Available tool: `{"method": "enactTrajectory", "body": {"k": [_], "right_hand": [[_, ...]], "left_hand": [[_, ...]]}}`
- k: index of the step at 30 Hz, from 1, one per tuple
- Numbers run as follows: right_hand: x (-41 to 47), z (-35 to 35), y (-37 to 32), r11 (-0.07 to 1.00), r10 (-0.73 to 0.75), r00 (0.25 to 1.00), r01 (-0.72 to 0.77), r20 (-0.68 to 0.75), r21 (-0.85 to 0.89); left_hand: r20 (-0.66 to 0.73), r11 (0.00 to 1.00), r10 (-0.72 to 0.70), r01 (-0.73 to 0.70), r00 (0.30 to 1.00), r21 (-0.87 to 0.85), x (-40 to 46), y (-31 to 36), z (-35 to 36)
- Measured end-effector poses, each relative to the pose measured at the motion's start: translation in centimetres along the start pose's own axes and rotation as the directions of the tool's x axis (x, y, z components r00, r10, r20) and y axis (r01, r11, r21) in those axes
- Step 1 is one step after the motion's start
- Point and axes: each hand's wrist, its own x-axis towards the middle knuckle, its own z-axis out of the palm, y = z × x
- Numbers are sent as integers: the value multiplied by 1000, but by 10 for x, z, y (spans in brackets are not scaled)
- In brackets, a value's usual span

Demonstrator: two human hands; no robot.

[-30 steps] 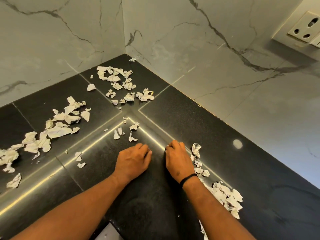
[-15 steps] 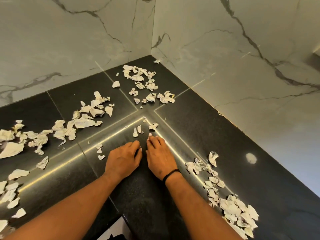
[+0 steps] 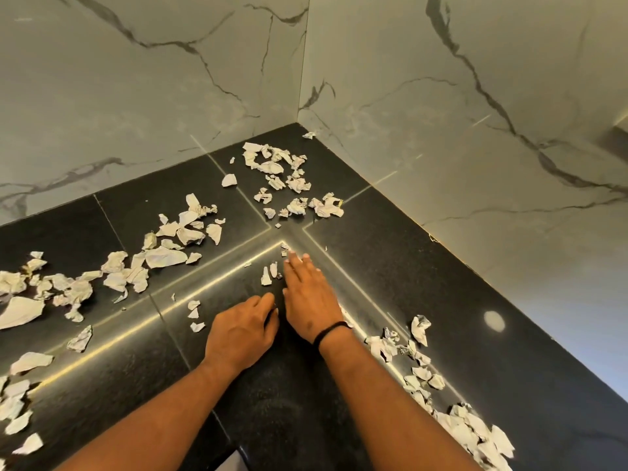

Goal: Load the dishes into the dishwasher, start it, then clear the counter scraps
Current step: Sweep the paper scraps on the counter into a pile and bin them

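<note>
Head view: my right hand flat on black counter, fingers straight, holding nothing, tips beside small paper scraps. My left hand palm-down just beside it, fingers loosely curled, empty. More scraps scattered left, back corner, right edge.

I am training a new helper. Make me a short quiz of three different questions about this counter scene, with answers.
1. True or false: the right hand lies flat on the black counter with straight fingers.
2. Which wrist wears the black band? A. left B. right C. neither
3. Fill in: the paper scraps farthest from the person lie near the ___ where the two marble walls meet.

Key: 1 true. 2 B. 3 corner. The left hand also rests on the counter, beside the right, and holds nothing.
</note>
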Motion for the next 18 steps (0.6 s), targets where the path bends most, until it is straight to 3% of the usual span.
{"method": "enactTrajectory", "body": {"k": [3,6,11,15,18], "right_hand": [[-14,9,9,998,51,997,-48,49,-46],[-56,15,27,986,164,986,-165,-38,-23],[-120,8,43,947,239,955,-269,-176,-175],[-86,-7,24,989,83,971,-109,-222,-105],[-33,-4,4,997,-66,991,69,-118,20]], "left_hand": [[3,1000,-6,6,1000,-3,0,0,-1],[8,1000,-9,9,1000,-13,0,-1,-1],[2,1000,7,-7,1000,-28,0,-1,0],[5,1000,-14,14,1000,-23,-1,1,1],[17,999,-21,22,1000,-26,-1,0,0]]}}
